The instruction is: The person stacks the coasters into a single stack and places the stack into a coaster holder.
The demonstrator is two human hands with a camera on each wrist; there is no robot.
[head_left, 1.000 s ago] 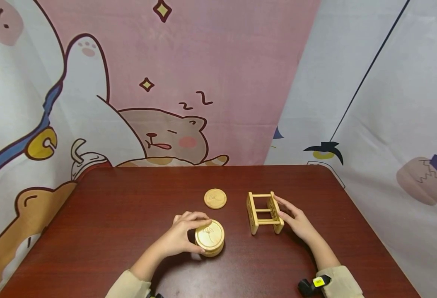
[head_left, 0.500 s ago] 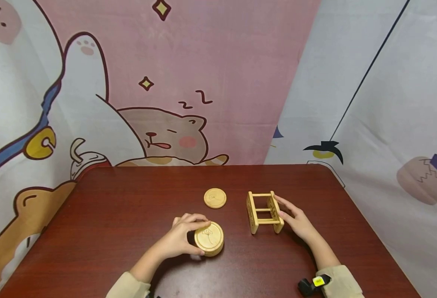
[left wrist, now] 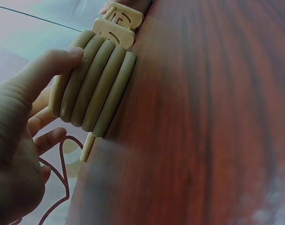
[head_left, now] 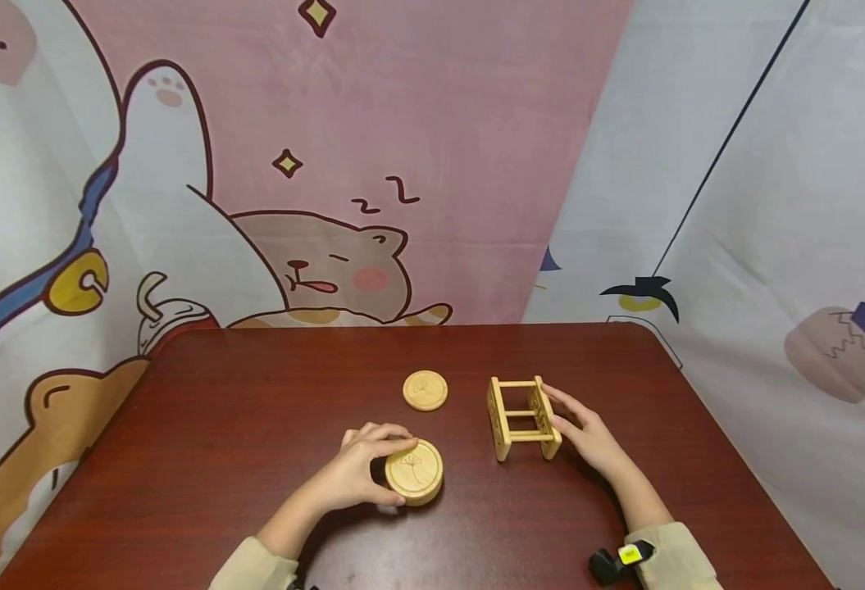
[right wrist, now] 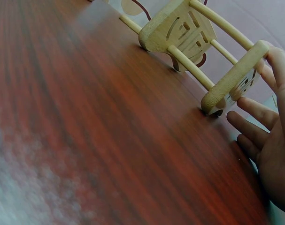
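Observation:
Several round wooden coasters (head_left: 414, 471), the top one engraved with a leaf, form a stack on the table. My left hand (head_left: 361, 465) grips this stack from the left, the thumb at its near side and the fingers at its far side. In the left wrist view, the coasters' rims (left wrist: 93, 84) lean slightly out of line beside the thumb. To the right stands a wooden coaster rack (head_left: 522, 419) with slotted side panels joined by rods. My right hand (head_left: 587, 434) touches its right panel from outside, with fingers extended; the right wrist view shows the fingertips (right wrist: 245, 105) against that panel.
One loose coaster (head_left: 425, 391) lies flat beyond the stack. All of it is on a dark red-brown wooden table (head_left: 255, 393). A cartoon-printed cloth (head_left: 476, 164) hangs behind the table's far edge.
The top coaster has shifted slightly toward me and now sits more squarely on the stack. My right hand and the rack stay in place; the head view tilts slightly.

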